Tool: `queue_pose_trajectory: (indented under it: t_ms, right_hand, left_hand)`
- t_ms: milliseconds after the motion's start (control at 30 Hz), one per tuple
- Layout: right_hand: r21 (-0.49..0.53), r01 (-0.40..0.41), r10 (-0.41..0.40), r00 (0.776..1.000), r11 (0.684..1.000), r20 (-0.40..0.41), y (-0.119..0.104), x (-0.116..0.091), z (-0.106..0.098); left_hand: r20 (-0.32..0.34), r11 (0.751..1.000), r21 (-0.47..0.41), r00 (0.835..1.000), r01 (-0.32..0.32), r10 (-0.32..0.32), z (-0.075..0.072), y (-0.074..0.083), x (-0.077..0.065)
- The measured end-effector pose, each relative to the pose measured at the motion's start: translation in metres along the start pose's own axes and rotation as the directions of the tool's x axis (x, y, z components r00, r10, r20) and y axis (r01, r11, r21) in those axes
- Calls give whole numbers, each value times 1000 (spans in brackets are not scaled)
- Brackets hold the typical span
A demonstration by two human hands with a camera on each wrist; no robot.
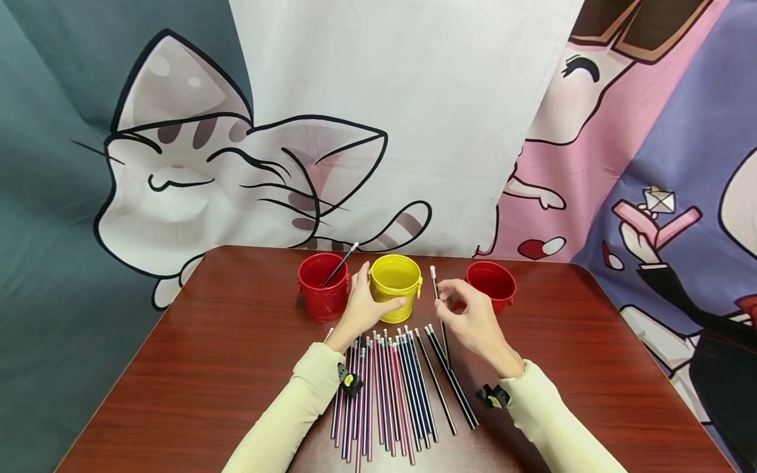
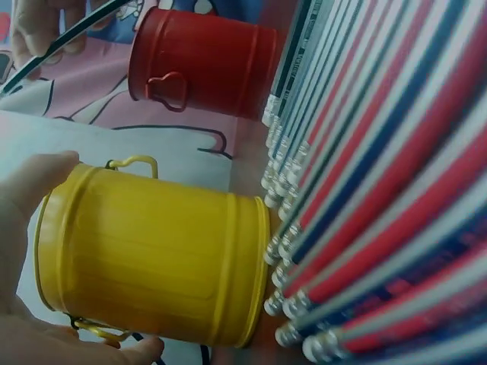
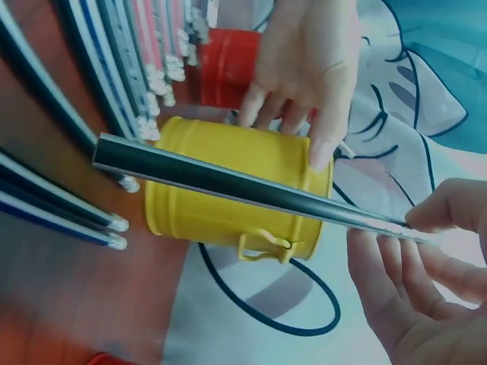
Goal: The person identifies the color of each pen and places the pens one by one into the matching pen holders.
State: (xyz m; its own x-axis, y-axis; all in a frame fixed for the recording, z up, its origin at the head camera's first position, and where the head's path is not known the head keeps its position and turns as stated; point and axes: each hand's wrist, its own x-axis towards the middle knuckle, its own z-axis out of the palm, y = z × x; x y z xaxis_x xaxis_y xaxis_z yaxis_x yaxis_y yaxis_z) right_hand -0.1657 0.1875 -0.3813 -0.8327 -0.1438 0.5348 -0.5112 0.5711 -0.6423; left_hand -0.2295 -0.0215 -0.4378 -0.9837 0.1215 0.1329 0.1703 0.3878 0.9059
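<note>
My left hand (image 1: pixel 362 307) grips the small yellow bucket (image 2: pixel 152 258) near its rim, thumb on one side and fingers on the other. The bucket stands upright at the back of the table, its inside partly visible in the head view. To its right, my right hand (image 1: pixel 471 320) pinches a dark pencil (image 3: pixel 198 176) close to its white-eraser end. That pencil points down toward the table, its lower end overlapping other dark pencils in the head view. Many pencils (image 1: pixel 386 394) in pink, blue and black lie in a spread row before the buckets, eraser ends toward them.
A red bucket (image 1: pixel 324 307) on the left holds one pencil (image 1: pixel 340 265) leaning out over its rim. Another red bucket (image 1: pixel 503 303) stands behind my right hand. A cartoon-printed cloth (image 1: pixel 402 98) hangs right behind the brown table (image 1: pixel 195 368).
</note>
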Motion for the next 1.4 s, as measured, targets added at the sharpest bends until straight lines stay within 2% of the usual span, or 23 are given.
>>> queue_pose_trajectory:
  t_ms: [200,333,533,667,967,1167,1233,1400]
  right_hand:
    - [37,60,-57,995,997,-83,-37,19,-6]
    - [74,67,-55,987,995,-154,-47,33,-5]
    - [159,120,-75,963,980,-260,-46,53,6]
    - [199,167,-96,941,966,-323,-46,65,13]
    - [239,196,-99,926,951,-363,-46,76,20]
    - [287,241,-102,898,927,-427,-44,78,23]
    - [288,236,-93,896,928,-435,-41,78,25]
    - [263,182,-62,911,947,-407,-30,70,35]
  left_hand:
    - [-23,1000,-5,999,28,-28,4,4,5]
    - [-34,1000,6,999,24,-24,5,4,7]
    - [-63,1000,21,998,-20,21,7,-1,11]
    - [-55,999,6,998,-34,34,6,-1,13]
    - [0,999,33,1000,-23,23,3,4,12]
    - [-1,999,25,999,-32,32,3,3,12]
    - [1,999,23,999,-37,37,3,3,12]
    - [25,999,18,999,-44,44,3,2,12]
